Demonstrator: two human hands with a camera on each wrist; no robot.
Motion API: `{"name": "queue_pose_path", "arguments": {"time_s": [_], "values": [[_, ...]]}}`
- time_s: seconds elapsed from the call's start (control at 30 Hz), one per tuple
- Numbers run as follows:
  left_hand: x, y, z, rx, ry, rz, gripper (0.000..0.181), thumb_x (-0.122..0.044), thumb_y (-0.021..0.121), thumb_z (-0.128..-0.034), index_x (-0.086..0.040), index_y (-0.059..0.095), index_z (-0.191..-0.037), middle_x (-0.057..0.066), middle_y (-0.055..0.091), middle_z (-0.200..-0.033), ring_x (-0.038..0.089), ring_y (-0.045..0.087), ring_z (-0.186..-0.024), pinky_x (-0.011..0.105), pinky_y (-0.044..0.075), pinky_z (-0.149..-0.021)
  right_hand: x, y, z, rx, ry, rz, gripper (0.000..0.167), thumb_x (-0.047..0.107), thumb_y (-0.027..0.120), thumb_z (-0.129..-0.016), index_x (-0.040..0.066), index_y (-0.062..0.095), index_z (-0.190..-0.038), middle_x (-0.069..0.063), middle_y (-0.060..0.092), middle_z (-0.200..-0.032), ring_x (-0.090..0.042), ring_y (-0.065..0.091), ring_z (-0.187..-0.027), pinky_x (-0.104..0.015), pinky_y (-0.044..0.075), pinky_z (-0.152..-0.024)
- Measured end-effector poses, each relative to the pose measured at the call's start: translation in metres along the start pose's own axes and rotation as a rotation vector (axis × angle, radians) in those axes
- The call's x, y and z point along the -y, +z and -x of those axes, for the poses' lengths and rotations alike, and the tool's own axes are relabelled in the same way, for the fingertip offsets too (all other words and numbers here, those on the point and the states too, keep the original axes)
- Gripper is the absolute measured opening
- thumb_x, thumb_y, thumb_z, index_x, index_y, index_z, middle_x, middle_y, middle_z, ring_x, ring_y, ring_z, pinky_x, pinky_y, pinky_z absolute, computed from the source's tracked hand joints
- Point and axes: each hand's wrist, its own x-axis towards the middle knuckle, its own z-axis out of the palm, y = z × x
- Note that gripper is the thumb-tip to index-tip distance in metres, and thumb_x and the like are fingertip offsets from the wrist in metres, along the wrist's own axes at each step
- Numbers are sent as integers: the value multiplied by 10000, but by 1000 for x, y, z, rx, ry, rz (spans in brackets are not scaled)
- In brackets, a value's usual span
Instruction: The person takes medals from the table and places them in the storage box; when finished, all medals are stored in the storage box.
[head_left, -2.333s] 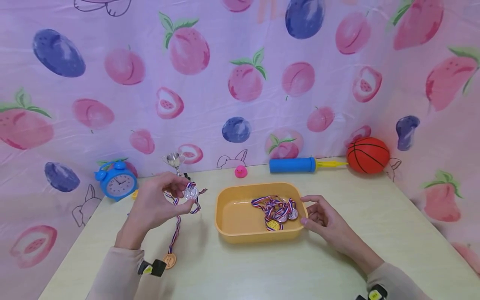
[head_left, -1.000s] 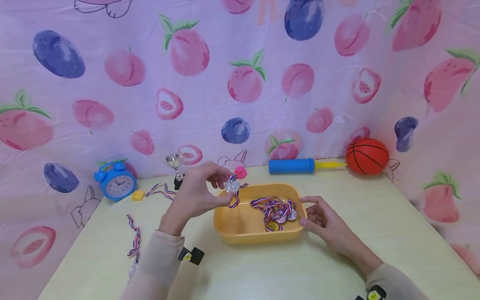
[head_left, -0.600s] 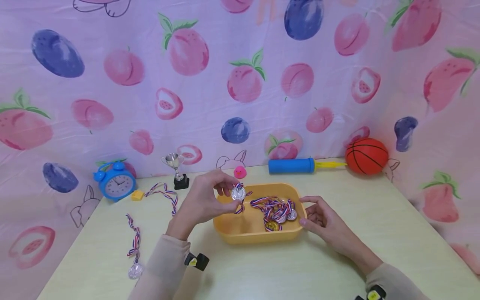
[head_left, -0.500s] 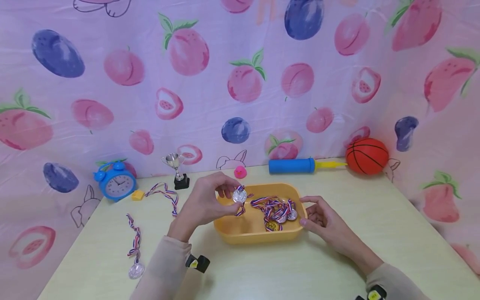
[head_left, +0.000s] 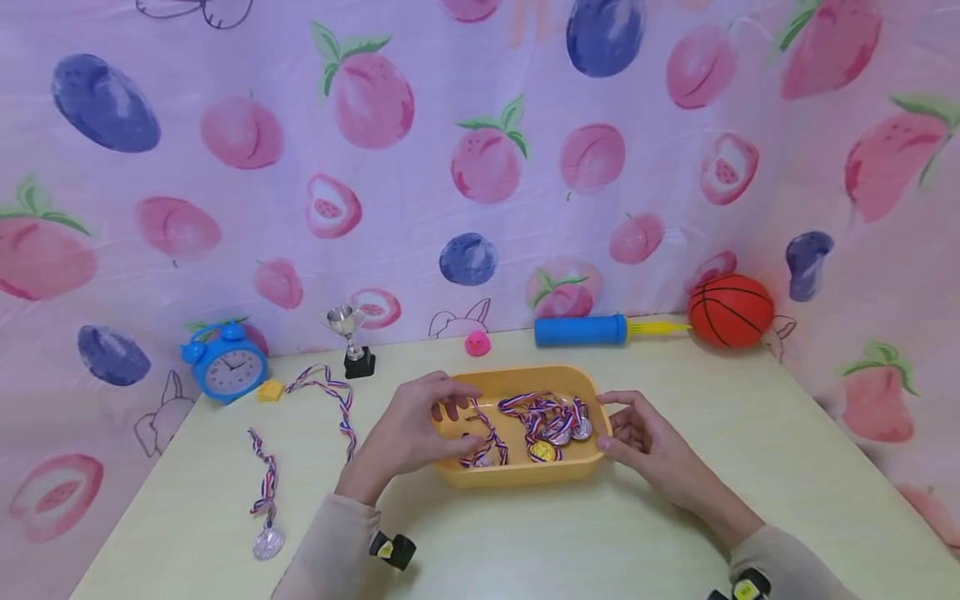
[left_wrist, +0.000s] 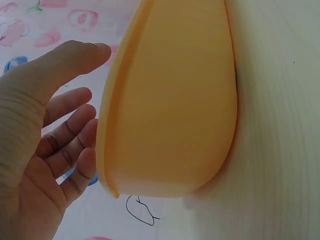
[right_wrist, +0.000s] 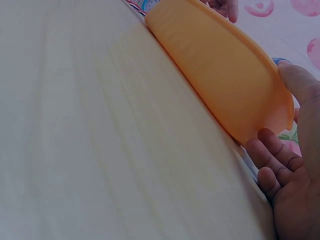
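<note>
My left hand is over the left end of an orange-yellow plastic tray, its thumb and fingers spread apart with nothing between them. Below it, a silver medal with a striped red, white and blue ribbon lies inside the tray. Several medals with tangled ribbons are in the tray's right half, among them a gold medal and a silver medal. At the right end, my right hand holds the tray by its rim; in the right wrist view its thumb is at the rim and fingers at the end wall.
On the left lie a silver medal and another ribbon, partly behind my left arm. Along the back stand a blue alarm clock, yellow block, small trophy, pink duck, blue pump and basketball.
My left hand carried the silver medal rightward from the table's left side to above the tray, then let it go; it now lies inside. My right hand stayed at the tray's right end.
</note>
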Motion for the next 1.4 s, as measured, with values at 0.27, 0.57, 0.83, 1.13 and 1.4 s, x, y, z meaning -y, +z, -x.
{"name": "queue_pose_path", "arguments": {"time_s": [0.27, 0.57, 0.83, 1.13, 1.4], "values": [[3, -1, 1, 8, -9, -10, 525, -279, 1016, -826, -213, 805, -1303, -108, 678, -1059, 234, 682, -964, 478, 620, -809, 0, 0, -1, 1, -30, 0, 554, 231, 753, -1092, 207, 496, -1582, -183, 635, -1230, -305, 685, -1026, -281, 605, -829], [5, -14, 9, -43, 1, 15, 455, -244, 1001, -845, -211, 822, -1262, -88, 722, -1124, 198, 709, -987, 390, 641, -848, 0, 0, -2, 5, -27, 6, 557, 233, 758, -1089, 218, 498, -1581, -184, 636, -1228, -311, 680, -1030, -278, 602, -826], [12, -40, 35, -105, -11, 23, 414, -186, 966, -885, -201, 806, -1266, -46, 754, -1261, 196, 754, -1088, 392, 667, -911, -1, 0, -1, 2, -23, 8, 552, 230, 753, -1091, 221, 498, -1581, -184, 642, -1226, -315, 683, -1030, -282, 603, -829], [29, -62, 78, -149, -28, -78, 418, -183, 955, -898, -255, 796, -1278, -109, 754, -1203, 90, 721, -1012, 342, 652, -858, -2, 0, 0, -5, -29, 12, 542, 210, 743, -1097, 215, 499, -1580, -184, 643, -1225, -304, 685, -1018, -285, 606, -822], [35, -68, 120, -169, -136, -77, 420, -174, 964, -894, -311, 790, -1250, -173, 732, -1202, 83, 707, -1010, 366, 656, -878, -2, 1, 0, 1, -22, 6, 544, 218, 747, -1094, 211, 501, -1579, -183, 642, -1228, -314, 684, -1025, -287, 608, -824]]}}
